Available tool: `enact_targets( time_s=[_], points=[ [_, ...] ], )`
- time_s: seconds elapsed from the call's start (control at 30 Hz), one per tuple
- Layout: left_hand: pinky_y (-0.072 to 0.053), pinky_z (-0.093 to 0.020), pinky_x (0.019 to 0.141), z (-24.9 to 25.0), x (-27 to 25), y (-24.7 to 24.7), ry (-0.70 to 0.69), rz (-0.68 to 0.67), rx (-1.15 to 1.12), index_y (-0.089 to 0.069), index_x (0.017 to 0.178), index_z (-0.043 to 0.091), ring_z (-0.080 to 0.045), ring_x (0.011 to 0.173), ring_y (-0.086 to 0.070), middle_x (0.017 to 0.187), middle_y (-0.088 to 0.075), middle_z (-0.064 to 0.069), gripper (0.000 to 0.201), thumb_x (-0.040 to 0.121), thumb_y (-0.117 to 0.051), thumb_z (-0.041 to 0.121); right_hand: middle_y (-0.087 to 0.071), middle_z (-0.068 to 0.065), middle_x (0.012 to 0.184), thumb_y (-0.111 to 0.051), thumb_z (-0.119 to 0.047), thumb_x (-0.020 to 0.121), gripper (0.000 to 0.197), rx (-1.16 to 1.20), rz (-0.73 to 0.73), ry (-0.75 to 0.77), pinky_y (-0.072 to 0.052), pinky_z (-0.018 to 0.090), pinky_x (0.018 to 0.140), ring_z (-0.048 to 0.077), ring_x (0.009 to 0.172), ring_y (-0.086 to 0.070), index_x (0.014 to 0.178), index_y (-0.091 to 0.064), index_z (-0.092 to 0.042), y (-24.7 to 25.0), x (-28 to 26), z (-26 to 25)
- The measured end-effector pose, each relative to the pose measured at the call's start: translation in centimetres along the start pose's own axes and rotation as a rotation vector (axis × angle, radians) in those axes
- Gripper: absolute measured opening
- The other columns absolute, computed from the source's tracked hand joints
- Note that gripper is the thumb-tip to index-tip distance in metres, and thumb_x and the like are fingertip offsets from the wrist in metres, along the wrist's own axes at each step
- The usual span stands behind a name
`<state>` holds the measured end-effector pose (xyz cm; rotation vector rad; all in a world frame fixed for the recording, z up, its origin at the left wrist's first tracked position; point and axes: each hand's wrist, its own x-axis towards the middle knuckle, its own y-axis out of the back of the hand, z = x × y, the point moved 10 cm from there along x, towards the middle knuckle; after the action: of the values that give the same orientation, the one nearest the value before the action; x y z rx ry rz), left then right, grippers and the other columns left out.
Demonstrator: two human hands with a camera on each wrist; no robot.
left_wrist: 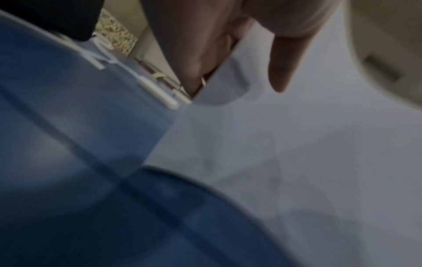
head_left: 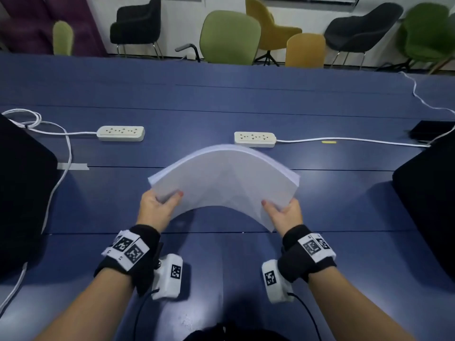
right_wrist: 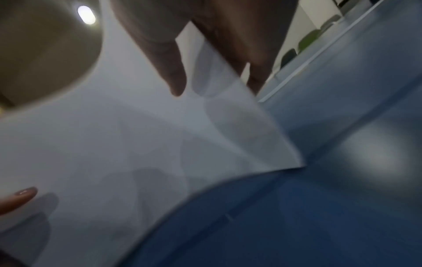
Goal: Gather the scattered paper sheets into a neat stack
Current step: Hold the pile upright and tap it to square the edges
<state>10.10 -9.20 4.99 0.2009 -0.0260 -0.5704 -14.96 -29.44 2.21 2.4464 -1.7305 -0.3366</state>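
A stack of white paper sheets (head_left: 224, 178) hangs above the blue table (head_left: 221, 99), bent upward into an arch. My left hand (head_left: 160, 205) pinches its near left corner, thumb on top. My right hand (head_left: 283, 212) pinches the near right corner the same way. In the left wrist view the thumb (left_wrist: 285, 59) lies on the paper (left_wrist: 297, 153) and the fingers sit under its edge. The right wrist view shows the thumb (right_wrist: 169, 63) on the paper (right_wrist: 114, 144), with the other hand's thumb tip at the far left.
Two white power strips (head_left: 120, 133) (head_left: 254, 139) with cords lie beyond the paper. Black chair backs (head_left: 22, 188) (head_left: 428, 198) flank the table at left and right. A small yellow item (head_left: 328, 142) lies by the right cord. Several chairs stand past the far edge.
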Motion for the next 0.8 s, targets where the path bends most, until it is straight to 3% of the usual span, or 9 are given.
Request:
enact_targets(
  time_s=[0.07, 0.1, 0.23, 0.4, 0.5, 0.63, 0.7, 0.77, 0.8],
  points=[
    [-0.051, -0.024, 0.08, -1.5, -0.3, -0.7, 0.059, -0.043, 0.043, -0.063, 0.103, -0.001, -0.017, 0.085, -0.065, 0.095, -0.066, -0.007, 0.02, 0.083, -0.062, 0.002, -0.066, 0.014, 0.094, -0.068, -0.004, 0.078, 0.011, -0.033, -0.006, -0.073, -0.05, 0.034, 0.085, 0.022, 0.088, -0.062, 0.087, -0.064, -0.001, 0.0, -0.1, 1.5],
    [-0.05, -0.02, 0.076, -1.7, -0.4, -0.6, 0.066, -0.036, 0.052, -0.063, 0.105, -0.003, -0.021, 0.09, -0.062, 0.1, -0.064, -0.009, 0.021, 0.084, -0.061, 0.002, -0.065, 0.014, 0.092, -0.067, -0.003, 0.079, 0.012, -0.033, -0.006, -0.075, -0.051, 0.033, 0.083, 0.024, 0.087, -0.062, 0.09, -0.064, 0.001, 0.1, -0.1, 1.4],
    [-0.047, -0.007, 0.061, -1.0, -0.3, 0.2, 0.035, 0.04, 0.027, -0.063, 0.102, -0.008, -0.016, 0.078, -0.057, 0.097, -0.062, -0.008, 0.02, 0.085, -0.06, 0.002, -0.063, 0.007, 0.088, -0.066, -0.003, 0.081, 0.013, 0.033, 0.075, -0.059, -0.051, 0.015, 0.061, 0.02, 0.079, -0.059, 0.092, -0.06, 0.0, 1.6, 0.0, 1.0],
    [-0.044, -0.025, 0.082, -2.0, -1.1, -0.7, 0.073, -0.03, 0.078, -0.064, 0.103, -0.005, -0.017, 0.089, -0.059, 0.101, -0.062, -0.006, 0.02, 0.086, -0.058, 0.001, -0.067, 0.015, 0.095, -0.066, -0.006, 0.081, 0.02, -0.091, -0.01, -0.133, -0.052, 0.039, 0.088, 0.03, 0.091, -0.065, 0.096, -0.062, 0.005, 0.5, 0.4, 3.1],
    [-0.046, -0.007, 0.065, -1.4, -1.0, -0.4, 0.055, 0.006, 0.051, -0.064, 0.098, -0.001, 0.004, 0.069, -0.062, 0.091, -0.062, 0.002, 0.014, 0.085, -0.059, 0.0, -0.064, 0.015, 0.099, -0.066, -0.007, 0.081, 0.024, -0.047, 0.047, -0.124, -0.046, 0.03, 0.082, 0.025, 0.09, -0.061, 0.101, -0.058, 0.005, 1.2, 0.6, 3.1],
    [-0.044, -0.024, 0.08, -2.0, -1.4, -0.6, 0.082, -0.011, 0.048, -0.063, 0.102, -0.005, -0.017, 0.09, -0.06, 0.1, -0.064, -0.009, 0.02, 0.082, -0.062, -0.002, -0.064, 0.011, 0.094, -0.066, -0.005, 0.08, 0.023, -0.107, -0.007, -0.132, -0.048, 0.032, 0.082, 0.033, 0.096, -0.065, 0.1, -0.061, 0.006, 0.7, 0.1, 3.0],
    [-0.047, -0.026, 0.078, -1.1, -1.7, -0.6, 0.043, -0.016, 0.024, -0.063, 0.093, 0.008, -0.01, 0.083, -0.065, 0.093, -0.067, -0.006, 0.021, 0.076, -0.07, 0.001, -0.066, 0.008, 0.092, -0.072, -0.006, 0.075, 0.03, -0.08, -0.058, -0.076, -0.052, 0.032, 0.082, 0.024, 0.091, -0.068, 0.102, -0.061, 0.002, 0.6, -0.3, 1.6],
    [-0.05, -0.015, 0.072, 1.1, -1.7, 0.2, -0.016, 0.037, -0.096, -0.056, 0.09, 0.023, 0.009, 0.072, -0.063, 0.084, -0.067, 0.011, 0.028, 0.07, -0.074, 0.015, -0.065, -0.004, 0.093, -0.077, -0.017, 0.07, 0.044, 0.093, -0.039, 0.047, -0.054, 0.019, 0.075, -0.002, 0.079, -0.065, 0.107, -0.056, -0.008, 1.4, -0.8, -2.2],
    [-0.05, -0.013, 0.072, 2.2, -1.5, 1.0, -0.047, 0.093, -0.162, -0.055, 0.091, 0.026, 0.009, 0.073, -0.062, 0.083, -0.066, 0.014, 0.027, 0.069, -0.07, 0.027, -0.062, -0.01, 0.094, -0.075, -0.03, 0.067, 0.051, 0.162, 0.016, 0.118, -0.051, 0.013, 0.075, -0.01, 0.077, -0.061, 0.11, -0.053, -0.014, 2.3, -1.0, -4.1]
  ],
)
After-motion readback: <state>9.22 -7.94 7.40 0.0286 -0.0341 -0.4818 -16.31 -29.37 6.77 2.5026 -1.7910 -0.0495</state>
